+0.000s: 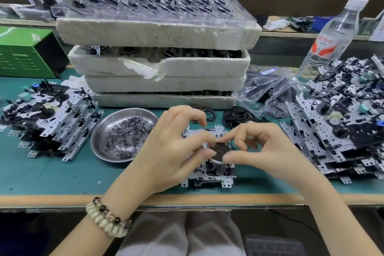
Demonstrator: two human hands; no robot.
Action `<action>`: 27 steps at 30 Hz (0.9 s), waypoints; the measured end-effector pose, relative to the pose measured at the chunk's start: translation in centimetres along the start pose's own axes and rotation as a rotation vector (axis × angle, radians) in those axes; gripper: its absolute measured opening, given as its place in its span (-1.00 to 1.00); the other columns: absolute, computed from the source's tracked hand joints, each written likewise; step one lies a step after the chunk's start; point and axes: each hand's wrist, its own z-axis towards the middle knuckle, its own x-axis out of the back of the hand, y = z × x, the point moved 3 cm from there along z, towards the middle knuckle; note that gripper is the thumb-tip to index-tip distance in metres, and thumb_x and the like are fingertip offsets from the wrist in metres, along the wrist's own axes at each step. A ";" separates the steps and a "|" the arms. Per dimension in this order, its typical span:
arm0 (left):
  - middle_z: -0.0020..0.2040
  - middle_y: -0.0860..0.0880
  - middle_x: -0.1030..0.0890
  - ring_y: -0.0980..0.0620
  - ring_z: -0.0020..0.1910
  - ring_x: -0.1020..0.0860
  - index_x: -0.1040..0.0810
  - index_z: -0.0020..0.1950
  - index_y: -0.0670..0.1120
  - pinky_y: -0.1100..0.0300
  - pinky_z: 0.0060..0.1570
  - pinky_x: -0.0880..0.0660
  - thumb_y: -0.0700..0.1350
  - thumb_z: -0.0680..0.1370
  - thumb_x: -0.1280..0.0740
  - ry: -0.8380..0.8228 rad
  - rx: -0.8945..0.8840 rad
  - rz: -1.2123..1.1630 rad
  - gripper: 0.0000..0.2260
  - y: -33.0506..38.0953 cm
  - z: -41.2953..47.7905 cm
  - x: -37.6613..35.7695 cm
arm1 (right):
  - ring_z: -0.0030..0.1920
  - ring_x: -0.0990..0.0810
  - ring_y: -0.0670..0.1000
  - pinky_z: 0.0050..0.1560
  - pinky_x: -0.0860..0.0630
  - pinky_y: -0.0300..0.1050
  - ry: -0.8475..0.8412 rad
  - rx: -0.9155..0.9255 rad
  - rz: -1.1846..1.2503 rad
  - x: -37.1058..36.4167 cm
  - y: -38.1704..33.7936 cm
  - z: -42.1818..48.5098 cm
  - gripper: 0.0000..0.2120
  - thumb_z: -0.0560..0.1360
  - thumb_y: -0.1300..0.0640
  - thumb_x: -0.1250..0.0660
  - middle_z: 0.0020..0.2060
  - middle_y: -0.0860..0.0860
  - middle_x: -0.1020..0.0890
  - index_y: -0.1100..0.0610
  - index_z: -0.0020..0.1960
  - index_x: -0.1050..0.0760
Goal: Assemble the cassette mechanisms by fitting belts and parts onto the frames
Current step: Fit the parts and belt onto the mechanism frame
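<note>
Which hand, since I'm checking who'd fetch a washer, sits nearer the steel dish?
Left. The left hand is just right of the steel dish, almost at its rim; the right hand lies farther right, past the black wheel that both hands pinch.

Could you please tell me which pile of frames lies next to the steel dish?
The left pile, right beside the dish's left rim. The other pile lies at the far right, by the water bottle.
</note>
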 end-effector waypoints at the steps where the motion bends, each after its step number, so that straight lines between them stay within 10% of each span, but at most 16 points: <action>1: 0.11 -0.05 -0.48 -0.05 0.18 -0.41 -0.62 0.05 -0.12 0.04 0.20 -0.38 0.11 0.68 -0.13 -0.040 0.081 -0.125 -0.62 -0.3 0.0 0.3 | -0.07 -0.61 -0.05 -0.10 -0.38 -0.37 0.032 0.074 -0.113 0.0 -0.3 -0.4 -0.63 0.29 -0.03 -0.59 -0.11 -0.13 -0.72 0.04 -0.37 -0.39; 14: -0.20 0.04 -0.50 0.01 -0.29 -0.43 -0.49 -0.09 -0.09 0.04 -0.23 -0.35 0.22 0.61 0.12 -0.207 0.306 0.027 -0.48 -1.5 1.3 0.6 | 0.02 -0.60 -0.14 0.00 -0.45 -0.23 0.289 0.177 -0.401 -1.3 0.1 -2.3 -0.64 0.27 -0.08 -0.54 -0.26 -0.19 -0.64 0.07 -0.38 -0.40; 19: -0.50 0.04 -0.44 0.14 -0.55 -0.46 -0.49 -0.27 -0.04 0.21 -0.40 -0.38 0.21 0.66 -0.11 -0.187 0.563 -0.333 -0.55 -2.1 0.3 0.4 | 0.04 -0.59 -0.24 -0.01 -0.40 -0.39 0.479 0.111 -0.430 -1.1 1.3 -2.6 -0.65 0.27 0.09 -0.60 -0.33 -0.07 -0.61 0.09 -0.38 -0.40; 27: -0.15 0.17 -0.49 0.28 -0.17 -0.44 -0.62 -0.12 0.19 0.25 -0.24 -0.32 0.15 0.52 -0.41 -0.230 0.520 -0.143 -0.92 -1.1 2.8 -1.3 | 0.02 -0.61 -0.24 -0.04 -0.40 -0.42 0.577 0.122 -0.453 -2.5 1.4 -2.3 -0.67 0.29 0.12 -0.60 -0.34 -0.13 -0.53 0.11 -0.36 -0.42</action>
